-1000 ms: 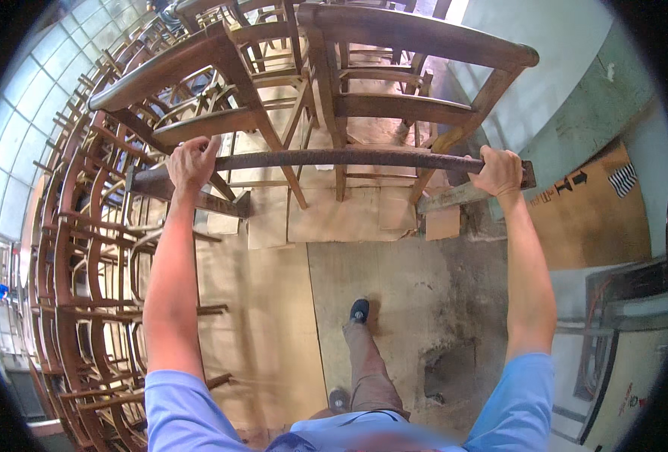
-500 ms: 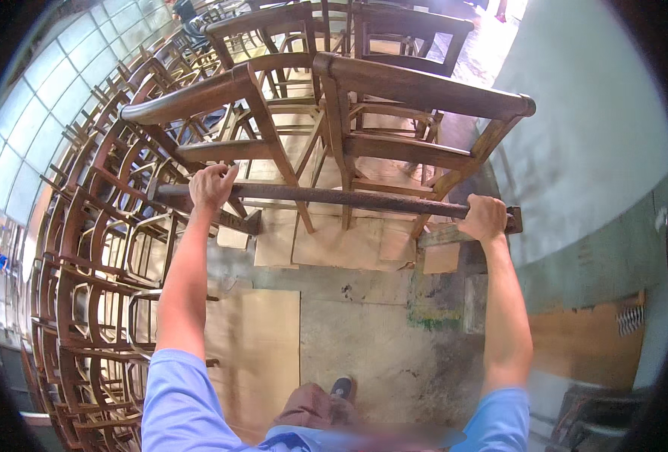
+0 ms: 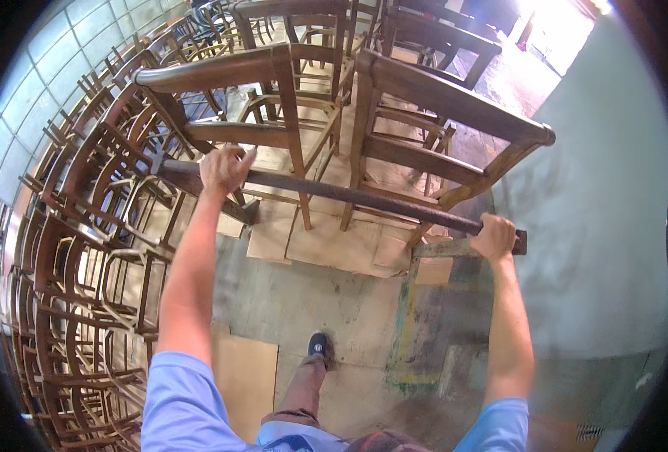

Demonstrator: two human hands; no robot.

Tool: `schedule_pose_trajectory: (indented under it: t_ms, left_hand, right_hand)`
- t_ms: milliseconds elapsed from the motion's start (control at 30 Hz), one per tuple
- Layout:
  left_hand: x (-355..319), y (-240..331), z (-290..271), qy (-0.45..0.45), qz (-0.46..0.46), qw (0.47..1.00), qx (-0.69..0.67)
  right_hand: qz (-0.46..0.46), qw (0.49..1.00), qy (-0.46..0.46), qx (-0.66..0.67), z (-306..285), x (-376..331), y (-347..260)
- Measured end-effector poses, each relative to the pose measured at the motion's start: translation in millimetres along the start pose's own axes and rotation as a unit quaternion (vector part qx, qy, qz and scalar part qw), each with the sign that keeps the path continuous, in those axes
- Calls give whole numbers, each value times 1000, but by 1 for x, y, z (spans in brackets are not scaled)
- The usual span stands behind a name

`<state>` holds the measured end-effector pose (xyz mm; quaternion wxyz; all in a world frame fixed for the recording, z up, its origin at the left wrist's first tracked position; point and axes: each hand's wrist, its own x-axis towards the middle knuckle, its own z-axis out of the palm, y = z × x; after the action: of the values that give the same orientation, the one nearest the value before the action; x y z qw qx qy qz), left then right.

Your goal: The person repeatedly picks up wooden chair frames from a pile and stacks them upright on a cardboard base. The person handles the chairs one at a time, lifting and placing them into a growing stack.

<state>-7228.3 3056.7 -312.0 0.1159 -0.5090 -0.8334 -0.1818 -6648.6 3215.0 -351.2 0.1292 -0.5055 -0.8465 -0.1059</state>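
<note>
Dark wooden chairs (image 3: 394, 128) ride tipped on a long rusty metal bar (image 3: 349, 196); left hand (image 3: 224, 169) and right hand (image 3: 493, 236) clamp the bar's far ends, spread wide for balance, beside stacked chairs (image 3: 85, 248).

Dark brown bar (image 3: 349, 194), reddish-brown wooden chairs (image 3: 432, 143), light blue sleeves (image 3: 187, 403), pale green wall (image 3: 605, 226), tan cardboard sheets (image 3: 326, 241).
</note>
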Motion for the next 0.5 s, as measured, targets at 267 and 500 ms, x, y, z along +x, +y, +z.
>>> schedule_pose_trajectory:
  t_ms: [267, 500]
  left_hand:
    - [177, 17, 76, -12, -7, 1000, 9]
    - [339, 40, 124, -33, -16, 999, 4]
  right_hand:
    - [-5, 1000, -6, -3, 82, 187, 26]
    - [-1, 1000, -1, -11, 110, 346, 59]
